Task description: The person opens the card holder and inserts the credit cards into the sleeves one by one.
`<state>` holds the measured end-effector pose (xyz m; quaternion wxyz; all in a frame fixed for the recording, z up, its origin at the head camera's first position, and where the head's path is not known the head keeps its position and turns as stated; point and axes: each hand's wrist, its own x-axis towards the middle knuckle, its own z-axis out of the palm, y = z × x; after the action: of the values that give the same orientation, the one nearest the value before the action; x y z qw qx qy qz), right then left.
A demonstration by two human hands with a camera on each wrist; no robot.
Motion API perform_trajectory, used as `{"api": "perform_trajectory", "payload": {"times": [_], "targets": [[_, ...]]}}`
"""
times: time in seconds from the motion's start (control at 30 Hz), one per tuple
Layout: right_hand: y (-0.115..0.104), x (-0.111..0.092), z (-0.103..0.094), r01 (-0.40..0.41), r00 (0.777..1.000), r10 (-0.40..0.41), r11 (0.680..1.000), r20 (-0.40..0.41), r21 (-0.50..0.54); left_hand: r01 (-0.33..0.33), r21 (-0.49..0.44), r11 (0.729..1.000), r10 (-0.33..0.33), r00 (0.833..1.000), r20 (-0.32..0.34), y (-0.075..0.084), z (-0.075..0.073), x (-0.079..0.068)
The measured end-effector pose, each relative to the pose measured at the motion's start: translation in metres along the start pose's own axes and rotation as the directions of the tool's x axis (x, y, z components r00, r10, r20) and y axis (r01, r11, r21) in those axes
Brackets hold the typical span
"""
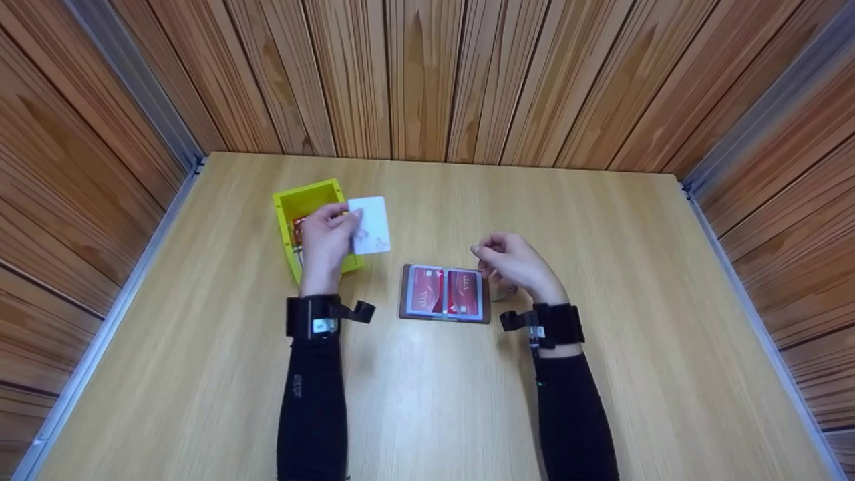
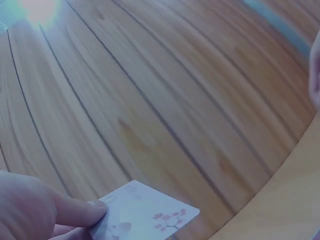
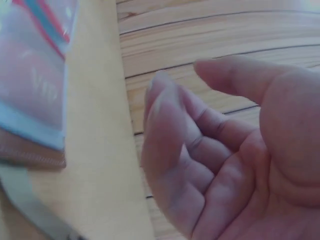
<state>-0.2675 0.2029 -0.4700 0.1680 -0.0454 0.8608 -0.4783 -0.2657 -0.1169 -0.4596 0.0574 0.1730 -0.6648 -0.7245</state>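
My left hand (image 1: 327,237) is above the yellow box (image 1: 309,195), pinching a white card (image 1: 372,226) between thumb and fingers. The left wrist view shows "VIP" lettering and pink blossoms printed on the card's face. An open brown card holder (image 1: 403,300) lies flat at the middle of the table. Under its clear sleeves are two red VIP cards, one on the left (image 1: 425,290) and one on the right (image 1: 463,292). Near the holder's right edge hovers my right hand (image 1: 518,264), fingers loosely bent, with nothing between thumb and fingertips.
Inside the yellow box, partly hidden by the left hand, lies something red (image 1: 297,230). A pale strap (image 3: 30,205) extends beside the card holder, partly beneath the right hand. Wood-panelled walls (image 1: 417,80) border the table (image 1: 427,401) at the back and sides.
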Motion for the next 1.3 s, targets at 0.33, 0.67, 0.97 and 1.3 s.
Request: {"api": "perform_trajectory", "payload": {"times": [0.33,0.67,0.97,1.3], "targets": [[-0.022,-0.009,0.011,0.139,0.989,-0.145,0.982,0.041,0.126,0.049,-0.001,0.999,-0.048,0.971,0.236,-0.008,0.057,-0.030],[-0.021,-0.011,0.006,0.074,0.996,-0.083,0.981,0.045,0.179,-0.010,0.004,1.000,0.008,0.950,0.311,-0.025,0.092,-0.044],[-0.009,-0.017,-0.023,0.017,0.996,0.006,0.971,-0.092,0.239,-0.320,0.473,0.821,0.174,0.929,0.326,-0.038,0.107,-0.057],[-0.001,-0.022,-0.040,0.015,0.986,0.030,0.966,-0.167,0.259,-0.431,0.798,0.421,0.151,0.901,0.407,-0.078,0.138,-0.082]]}}
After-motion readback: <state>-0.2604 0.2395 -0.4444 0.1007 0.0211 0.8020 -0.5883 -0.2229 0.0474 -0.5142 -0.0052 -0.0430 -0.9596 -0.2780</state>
